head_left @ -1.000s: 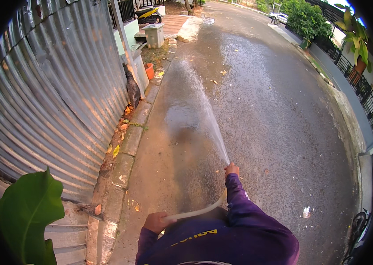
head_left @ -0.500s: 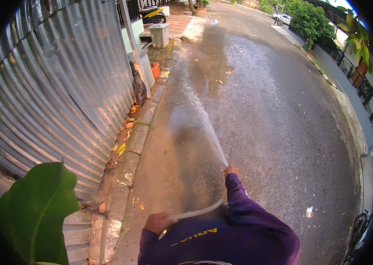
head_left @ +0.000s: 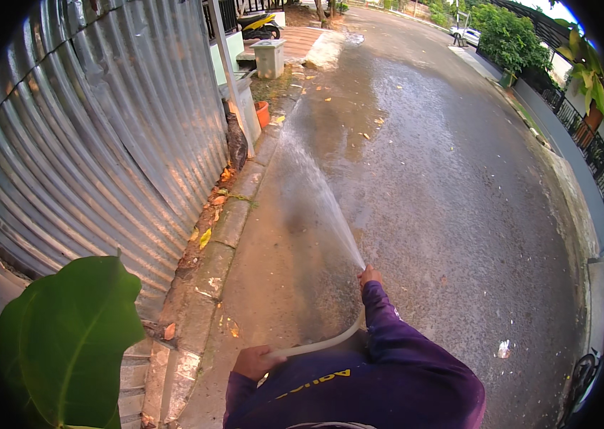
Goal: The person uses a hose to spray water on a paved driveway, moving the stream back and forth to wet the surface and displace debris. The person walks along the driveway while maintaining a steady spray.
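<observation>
A pale garden hose (head_left: 320, 344) runs in a curve between my two hands, across the front of my dark purple shirt. My right hand (head_left: 369, 276), on an outstretched arm, is closed around its front end. From there a spray of water (head_left: 327, 204) fans out ahead and to the left, landing along the road's left side near the kerb. Lower down, my left hand (head_left: 255, 362) is closed around the hose close to my body. The wet road (head_left: 416, 200) lies beneath both hands.
A corrugated metal fence (head_left: 102, 143) and a stone kerb (head_left: 227, 225) with fallen leaves line the left. Beyond stand an orange pot (head_left: 262, 114) and a grey bin (head_left: 269, 58). A large green leaf (head_left: 66, 343) juts in at lower left. Railings (head_left: 591, 146) edge the right.
The water spray has swung left toward the kerb and spread wider. My right hand has shifted slightly left; my left hand keeps its hold. The view has turned a little left.
</observation>
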Motion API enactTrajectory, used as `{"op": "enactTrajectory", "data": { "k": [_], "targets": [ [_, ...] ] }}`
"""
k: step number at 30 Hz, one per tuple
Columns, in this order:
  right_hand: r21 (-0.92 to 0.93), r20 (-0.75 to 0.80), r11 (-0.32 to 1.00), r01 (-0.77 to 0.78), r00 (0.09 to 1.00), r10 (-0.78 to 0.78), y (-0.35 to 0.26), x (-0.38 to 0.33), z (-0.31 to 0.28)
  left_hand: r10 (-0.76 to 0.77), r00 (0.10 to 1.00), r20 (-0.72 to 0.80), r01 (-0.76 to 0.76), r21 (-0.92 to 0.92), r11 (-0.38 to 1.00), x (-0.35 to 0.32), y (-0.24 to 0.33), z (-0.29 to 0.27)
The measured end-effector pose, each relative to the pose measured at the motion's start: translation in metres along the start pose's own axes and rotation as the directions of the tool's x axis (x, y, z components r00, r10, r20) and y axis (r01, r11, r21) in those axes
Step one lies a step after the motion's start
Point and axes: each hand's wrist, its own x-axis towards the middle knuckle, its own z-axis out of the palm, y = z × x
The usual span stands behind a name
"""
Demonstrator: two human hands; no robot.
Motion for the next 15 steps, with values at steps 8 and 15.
{"op": "enactTrajectory", "data": {
  "k": [8, 15],
  "targets": [
    [0.09, 0.02, 0.99, -0.11, 0.994, 0.109, -0.05, -0.053, 0.001, -0.04, 0.998, -0.057, 0.04, -0.005, 0.999, -0.006, -0.014, -0.004],
    [0.095, -0.203, 0.995, 0.006, 0.979, 0.013, -0.037, -0.048, -0.004, -0.039, 0.999, -0.033, 0.04, 0.045, 0.998, 0.001, -0.013, -0.007]
  ]
}}
